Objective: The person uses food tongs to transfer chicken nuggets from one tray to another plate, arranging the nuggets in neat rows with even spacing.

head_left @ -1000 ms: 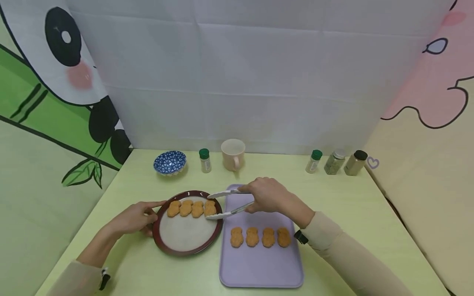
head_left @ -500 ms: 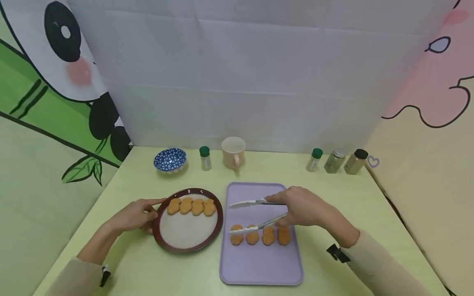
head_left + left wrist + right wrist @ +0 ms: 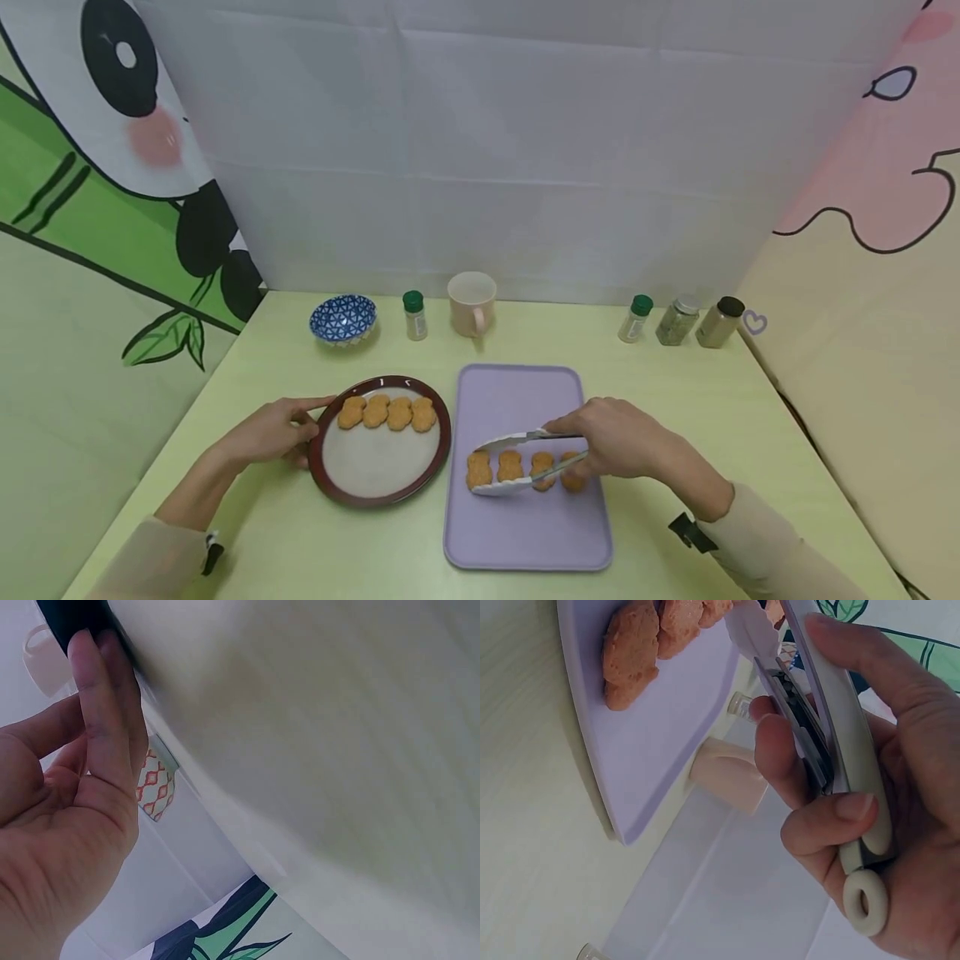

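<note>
nuggets (image 3: pixel 400 414): 8 | tongs (image 3: pixel 501 489): 1 | plate (image 3: pixel 378 475): 1 | tray (image 3: pixel 528 533): 1 | bowl (image 3: pixel 342 318): 1 | mug (image 3: pixel 468 315): 1 | jars (image 3: pixel 677 324): 4

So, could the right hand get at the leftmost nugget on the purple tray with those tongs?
Probably yes: the right hand holds the tongs apart, with tips at the far and near sides of the leftmost nugget; nothing seems in the way.

The tongs (image 3: pixel 851 742) look part metal, the tray (image 3: pixel 528 533) smooth plastic, the nuggets (image 3: pixel 630 656) rough.
</note>
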Motion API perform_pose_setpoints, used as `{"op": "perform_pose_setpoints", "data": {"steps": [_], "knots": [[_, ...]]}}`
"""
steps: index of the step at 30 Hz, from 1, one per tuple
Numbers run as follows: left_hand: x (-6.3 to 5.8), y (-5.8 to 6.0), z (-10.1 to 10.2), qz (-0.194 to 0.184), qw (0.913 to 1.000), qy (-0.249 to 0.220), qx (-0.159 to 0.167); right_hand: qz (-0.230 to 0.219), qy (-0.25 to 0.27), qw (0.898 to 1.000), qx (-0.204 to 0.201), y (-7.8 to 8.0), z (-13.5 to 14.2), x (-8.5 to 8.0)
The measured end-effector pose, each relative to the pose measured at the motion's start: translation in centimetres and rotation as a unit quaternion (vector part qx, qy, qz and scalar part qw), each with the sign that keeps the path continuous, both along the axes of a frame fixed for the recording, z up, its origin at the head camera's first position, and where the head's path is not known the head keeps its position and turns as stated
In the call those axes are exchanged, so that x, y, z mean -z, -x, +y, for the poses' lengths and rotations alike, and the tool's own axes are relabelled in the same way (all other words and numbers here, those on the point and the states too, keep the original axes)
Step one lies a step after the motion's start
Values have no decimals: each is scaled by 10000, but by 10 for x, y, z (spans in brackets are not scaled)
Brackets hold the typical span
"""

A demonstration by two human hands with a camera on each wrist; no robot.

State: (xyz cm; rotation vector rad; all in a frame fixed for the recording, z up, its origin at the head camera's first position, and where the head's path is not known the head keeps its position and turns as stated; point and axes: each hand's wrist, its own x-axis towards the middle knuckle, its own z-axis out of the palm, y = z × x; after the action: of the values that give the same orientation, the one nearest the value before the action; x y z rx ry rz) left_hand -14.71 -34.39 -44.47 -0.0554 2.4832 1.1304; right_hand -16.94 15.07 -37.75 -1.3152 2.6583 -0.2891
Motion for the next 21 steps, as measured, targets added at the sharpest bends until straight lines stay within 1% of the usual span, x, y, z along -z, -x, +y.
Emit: {"op": "perform_pose_setpoints", "data": {"steps": [2, 5, 7, 9, 11, 13, 16, 18, 21], "knots": [[-1, 0, 1, 7, 10000, 5, -15, 10, 12, 10000, 6, 1, 0, -1], [-3, 1, 2, 29, 10000, 3, 46, 84, 43, 9999, 66, 1, -2, -5], [-4, 1, 3, 14, 10000, 1, 6, 199, 114, 9997, 122, 1, -7, -10], [-4, 2, 3, 25, 10000, 4, 20, 314, 221, 9991, 153, 1, -18, -15], [-5, 2, 3, 23, 10000, 11, 14, 491, 359, 9981, 78, 3, -35, -17], [-5, 1, 2, 26, 10000, 20, 21, 531, 418, 9977, 41, 5, -56, -17], [-6, 1, 1, 28, 10000, -5, 41, 447, 437, 9980, -37, 6, -91, -13], [-5, 1, 1, 2, 10000, -35, 30, 290, 388, 9988, -44, 6, -114, -9], [-3, 1, 1, -64, 9999, -87, 33, 173, 355, 9992, -104, 4, -141, -2]]}}
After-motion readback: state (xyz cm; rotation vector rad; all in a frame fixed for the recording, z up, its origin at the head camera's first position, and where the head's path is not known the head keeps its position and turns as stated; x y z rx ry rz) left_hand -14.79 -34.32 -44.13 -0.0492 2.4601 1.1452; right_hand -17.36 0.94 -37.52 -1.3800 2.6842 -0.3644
